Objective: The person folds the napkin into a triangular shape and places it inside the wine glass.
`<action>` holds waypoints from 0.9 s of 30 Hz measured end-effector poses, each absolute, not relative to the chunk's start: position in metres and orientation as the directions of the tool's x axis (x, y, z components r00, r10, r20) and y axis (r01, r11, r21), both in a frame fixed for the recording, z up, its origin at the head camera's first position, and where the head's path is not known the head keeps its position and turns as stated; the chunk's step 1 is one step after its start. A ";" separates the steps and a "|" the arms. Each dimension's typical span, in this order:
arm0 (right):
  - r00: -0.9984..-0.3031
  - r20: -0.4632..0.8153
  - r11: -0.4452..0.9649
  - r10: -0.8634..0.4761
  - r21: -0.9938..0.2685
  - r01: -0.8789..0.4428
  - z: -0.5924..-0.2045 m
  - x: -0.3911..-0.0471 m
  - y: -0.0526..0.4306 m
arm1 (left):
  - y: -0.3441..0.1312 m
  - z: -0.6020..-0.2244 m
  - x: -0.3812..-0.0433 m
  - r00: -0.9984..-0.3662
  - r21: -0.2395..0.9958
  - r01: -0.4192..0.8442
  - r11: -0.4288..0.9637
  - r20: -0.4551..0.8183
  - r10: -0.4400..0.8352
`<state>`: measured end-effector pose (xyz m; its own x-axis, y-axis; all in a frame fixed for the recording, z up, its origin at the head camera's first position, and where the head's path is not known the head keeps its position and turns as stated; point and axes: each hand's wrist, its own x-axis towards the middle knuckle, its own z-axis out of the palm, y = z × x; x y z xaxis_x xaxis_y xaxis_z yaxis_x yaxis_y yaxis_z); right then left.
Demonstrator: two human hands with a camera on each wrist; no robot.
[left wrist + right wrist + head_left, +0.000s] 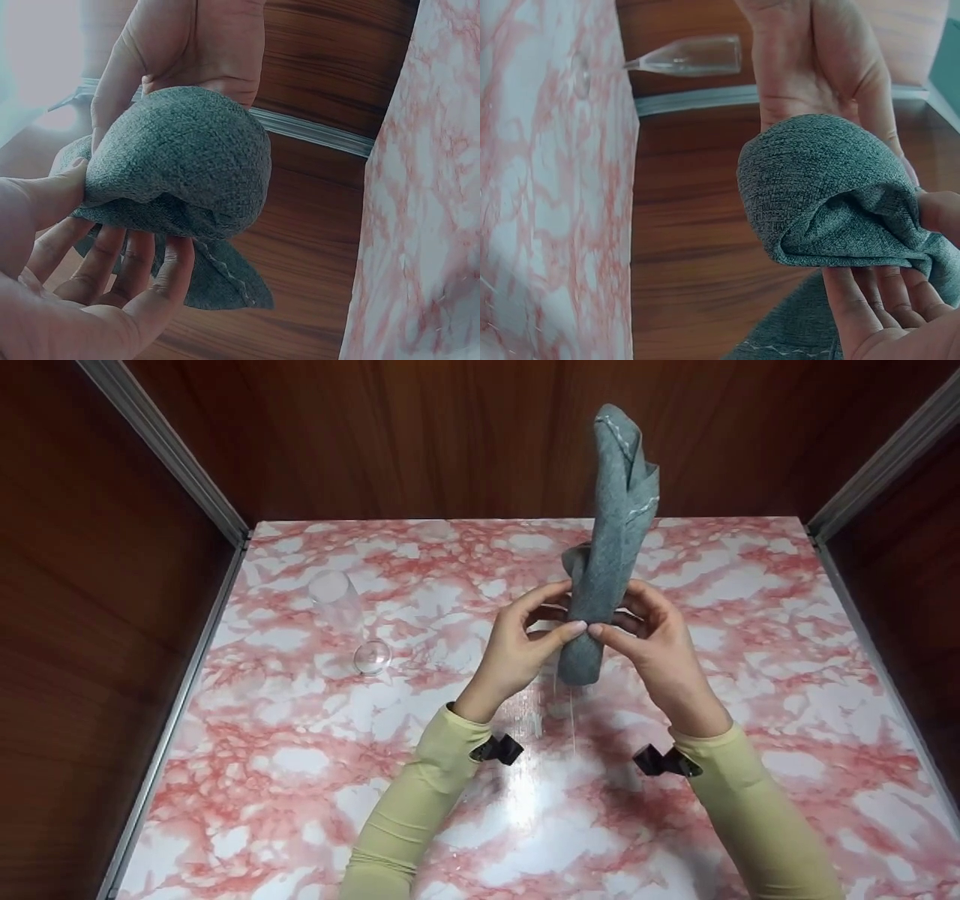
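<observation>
A grey-green cloth napkin [611,532], rolled into an upright bundle with pointed folds at the top and white stitching near its edges, is held up above the table. My left hand [517,641] grips its lower part from the left, thumb in front and fingers behind. From the right, my right hand [660,649] holds it the same way, the two thumb tips close together. The rounded, tucked bottom of the napkin [184,157] fills the middle of the left wrist view. In the right wrist view the napkin [817,180] shows a hollow fold underneath.
A clear stemmed glass [337,600] stands upright on the left of the red-and-white marbled table [300,825]. Dark wood panels [420,442] with metal edging enclose the back and sides. Small black cameras sit on both wrists.
</observation>
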<state>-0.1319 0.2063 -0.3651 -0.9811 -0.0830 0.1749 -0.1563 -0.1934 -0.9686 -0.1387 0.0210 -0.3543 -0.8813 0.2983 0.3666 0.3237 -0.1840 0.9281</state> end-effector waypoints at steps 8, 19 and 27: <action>-0.981 0.176 -0.233 -0.078 -0.960 -0.154 -0.366 -0.132 0.206 | 0.021 -0.354 -0.138 -0.885 0.931 0.319 -0.177 0.360 0.295; -0.983 0.162 -0.249 -0.088 -0.959 -0.136 -0.364 -0.130 0.212 | 0.018 -0.368 -0.138 -0.855 0.917 0.321 -0.238 0.388 0.343; -0.983 0.173 -0.280 -0.056 -0.948 -0.151 -0.363 -0.132 0.215 | 0.007 -0.378 -0.133 -0.835 0.918 0.325 -0.226 0.391 0.386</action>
